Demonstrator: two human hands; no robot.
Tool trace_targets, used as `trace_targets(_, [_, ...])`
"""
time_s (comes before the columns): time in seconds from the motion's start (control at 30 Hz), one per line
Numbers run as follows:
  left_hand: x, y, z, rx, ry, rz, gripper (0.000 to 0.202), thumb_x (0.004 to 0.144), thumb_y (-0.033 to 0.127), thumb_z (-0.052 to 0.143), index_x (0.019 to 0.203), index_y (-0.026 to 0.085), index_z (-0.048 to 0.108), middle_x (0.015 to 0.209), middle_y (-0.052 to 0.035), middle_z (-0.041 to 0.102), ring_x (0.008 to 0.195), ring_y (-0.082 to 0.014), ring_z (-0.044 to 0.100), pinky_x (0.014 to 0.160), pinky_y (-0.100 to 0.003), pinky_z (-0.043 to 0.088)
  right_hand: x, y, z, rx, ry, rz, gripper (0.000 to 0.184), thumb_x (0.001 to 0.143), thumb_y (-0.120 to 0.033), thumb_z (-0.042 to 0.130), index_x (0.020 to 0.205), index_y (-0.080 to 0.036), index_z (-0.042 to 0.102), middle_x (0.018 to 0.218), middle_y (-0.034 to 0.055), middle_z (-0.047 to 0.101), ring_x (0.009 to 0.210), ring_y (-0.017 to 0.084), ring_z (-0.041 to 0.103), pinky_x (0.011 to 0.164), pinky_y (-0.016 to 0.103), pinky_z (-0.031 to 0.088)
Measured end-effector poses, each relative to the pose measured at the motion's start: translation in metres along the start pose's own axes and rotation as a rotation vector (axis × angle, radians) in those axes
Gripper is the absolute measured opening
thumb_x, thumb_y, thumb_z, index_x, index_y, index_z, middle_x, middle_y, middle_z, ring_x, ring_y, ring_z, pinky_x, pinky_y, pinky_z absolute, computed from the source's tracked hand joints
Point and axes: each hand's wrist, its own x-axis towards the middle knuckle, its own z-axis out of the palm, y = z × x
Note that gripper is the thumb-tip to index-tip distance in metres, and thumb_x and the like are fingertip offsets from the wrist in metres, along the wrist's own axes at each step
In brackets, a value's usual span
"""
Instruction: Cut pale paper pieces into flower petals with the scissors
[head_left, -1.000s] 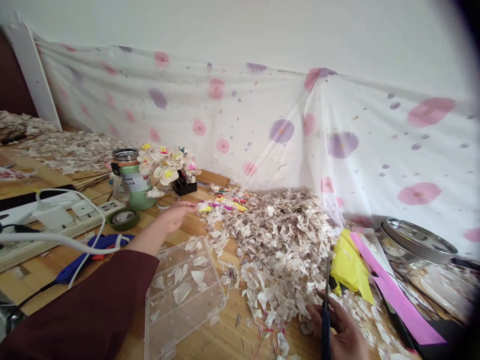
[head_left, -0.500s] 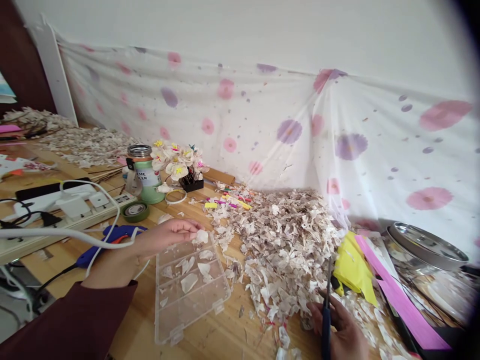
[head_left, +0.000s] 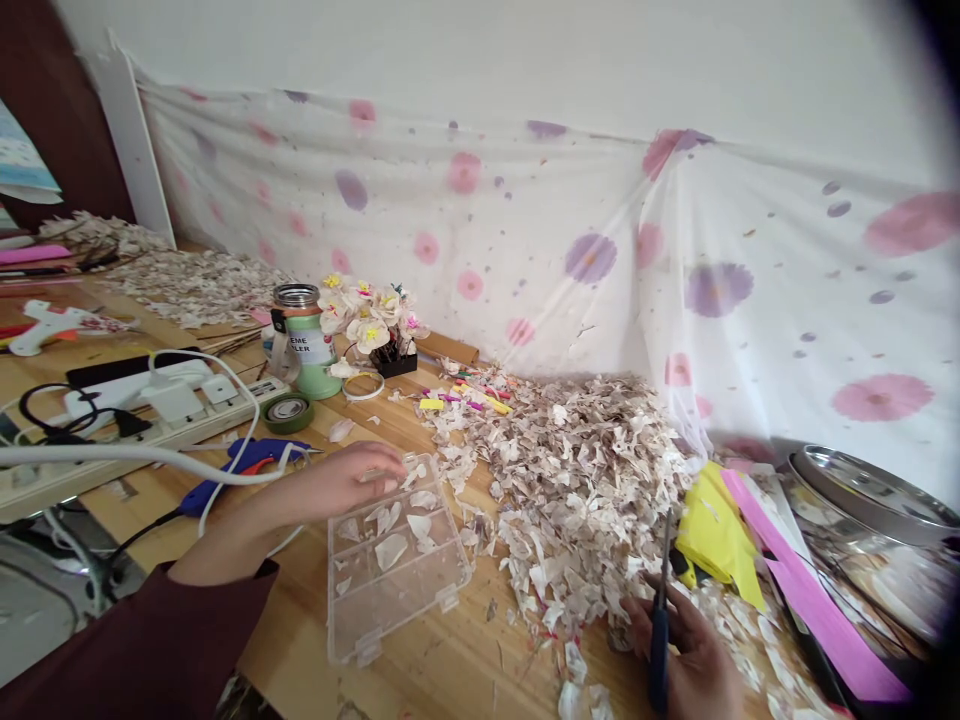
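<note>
My left hand [head_left: 346, 478] reaches over the far left corner of a clear plastic compartment box [head_left: 395, 560] on the wooden table, fingers curled downward above it. The box holds several pale petal pieces. I cannot make out anything between those fingers. My right hand [head_left: 694, 660] rests at the near edge of a big heap of white paper petals [head_left: 577, 480] and is closed around blue-handled scissors [head_left: 661, 620], blades pointing away from me.
A green jar [head_left: 307, 340], paper flowers in a black holder [head_left: 375, 325], tape rolls [head_left: 288, 410], a blue glue gun [head_left: 240, 465] and a power strip with cables [head_left: 142, 410] lie left. Yellow and pink paper [head_left: 750, 550] and a metal bowl [head_left: 862, 500] sit right. A flowered cloth hangs behind.
My left hand drew back from the coloured bits near the flowers with a white petal and came down over the box. The right hand stayed put with the scissors. The view shifted left.
</note>
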Motion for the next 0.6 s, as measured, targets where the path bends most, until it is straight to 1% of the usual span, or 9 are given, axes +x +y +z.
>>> trace_targets(0.03, [0.004,0.003,-0.002,-0.012,0.014,-0.02,0.03,0.086,0.036,0.049,0.101,0.023,0.072,0.121,-0.0084,0.067,0.113,-0.0218,0.059,0.099,-0.035,0.043,0.0,0.001,0.0,-0.014,0.001,-0.009,0.072,0.049,-0.069,0.078,0.097,-0.017,0.067,0.075,0.0084,0.076,0.064,0.026,0.071,0.055,0.03,0.056])
trace_targets(0.07, [0.008,0.007,-0.003,-0.018,0.018,-0.029,0.03,0.087,0.036,0.048,0.099,0.022,0.072,0.121,-0.0092,0.067,0.113,-0.0225,0.059,0.099,-0.036,0.042,0.0,0.001,-0.001,-0.027,0.001,-0.014,0.072,0.05,-0.069,0.078,0.098,-0.017,0.067,0.076,0.0083,0.077,0.065,0.026,0.071,0.057,0.03,0.057])
trace_targets(0.17, [0.022,0.018,-0.004,-0.02,-0.041,0.002,0.028,0.085,0.037,0.051,0.078,0.021,0.072,0.108,-0.0066,0.071,0.101,-0.0206,0.064,0.091,-0.031,0.048,-0.002,0.002,-0.001,-0.04,-0.001,-0.01,0.074,0.052,-0.065,0.079,0.105,-0.016,0.064,0.081,0.0084,0.077,0.066,0.025,0.071,0.061,0.032,0.057])
trace_targets(0.23, [0.029,0.019,-0.002,0.001,-0.048,0.003,0.023,0.083,0.034,0.054,0.075,0.021,0.072,0.104,-0.0046,0.072,0.096,-0.0199,0.065,0.088,-0.03,0.049,-0.003,0.0,0.0,-0.028,-0.002,0.01,0.074,0.053,-0.064,0.079,0.105,-0.015,0.063,0.081,0.0087,0.077,0.068,0.026,0.071,0.06,0.031,0.057])
trace_targets(0.27, [0.032,0.017,0.0,0.026,-0.024,-0.012,0.021,0.082,0.031,0.054,0.077,0.022,0.073,0.103,-0.0048,0.073,0.097,-0.021,0.065,0.089,-0.031,0.049,-0.004,-0.001,0.001,-0.027,0.0,0.02,0.072,0.053,-0.064,0.079,0.104,-0.015,0.063,0.08,0.0088,0.077,0.068,0.026,0.071,0.058,0.03,0.057])
trace_targets(0.33, [0.039,0.009,0.005,0.098,0.061,-0.069,0.02,0.079,0.024,0.054,0.081,0.023,0.074,0.102,-0.007,0.073,0.102,-0.0253,0.062,0.094,-0.038,0.045,-0.004,-0.003,0.001,-0.039,0.001,0.035,0.07,0.054,-0.065,0.078,0.101,-0.016,0.063,0.076,0.0084,0.076,0.063,0.025,0.07,0.054,0.028,0.056])
trace_targets(0.4, [0.046,-0.002,0.011,0.178,0.146,-0.142,0.022,0.076,0.017,0.055,0.079,0.024,0.075,0.1,-0.0096,0.072,0.107,-0.0306,0.059,0.098,-0.046,0.04,-0.003,-0.006,0.002,-0.062,0.012,0.028,0.068,0.054,-0.065,0.078,0.099,-0.016,0.065,0.073,0.0077,0.076,0.057,0.023,0.069,0.049,0.027,0.054])
trace_targets(0.47, [0.057,-0.011,0.017,0.248,0.203,-0.204,0.022,0.072,0.013,0.056,0.077,0.024,0.075,0.101,-0.0113,0.072,0.108,-0.0343,0.057,0.099,-0.053,0.036,-0.002,-0.006,0.002,-0.049,0.015,-0.001,0.066,0.053,-0.066,0.077,0.096,-0.017,0.066,0.071,0.0071,0.076,0.056,0.023,0.069,0.048,0.026,0.054])
trace_targets(0.6, [0.09,-0.019,0.02,0.366,0.282,-0.294,0.026,0.072,0.009,0.057,0.085,0.022,0.074,0.11,-0.0145,0.068,0.115,-0.0379,0.051,0.099,-0.058,0.032,-0.001,0.0,0.004,-0.02,0.009,-0.022,0.064,0.052,-0.065,0.078,0.094,-0.018,0.066,0.069,0.0059,0.076,0.058,0.024,0.07,0.046,0.026,0.053])
